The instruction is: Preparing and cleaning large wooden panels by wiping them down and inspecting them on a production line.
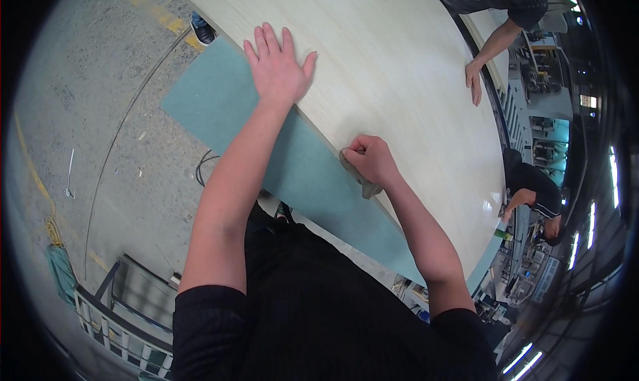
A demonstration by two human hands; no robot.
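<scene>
A large pale wooden panel (pixel 399 95) lies across a green-covered work surface (pixel 313 161). Near the panel's left edge, my left hand (pixel 280 68) rests flat on top with its fingers spread. Farther right and closer to my body, my right hand (pixel 373 158) is closed around a grey-brown cloth (pixel 363 178) at the panel's near edge. Part of the cloth hangs down over that edge, and the rest is hidden inside my fingers.
Across the panel, a co-worker's hand (pixel 473 81) touches its far edge. Another person (pixel 536 191) in dark clothing stands at the right end. A shoe (pixel 202 31) shows beside the panel at the upper left. A metal rack (pixel 126 334) stands on the floor at lower left.
</scene>
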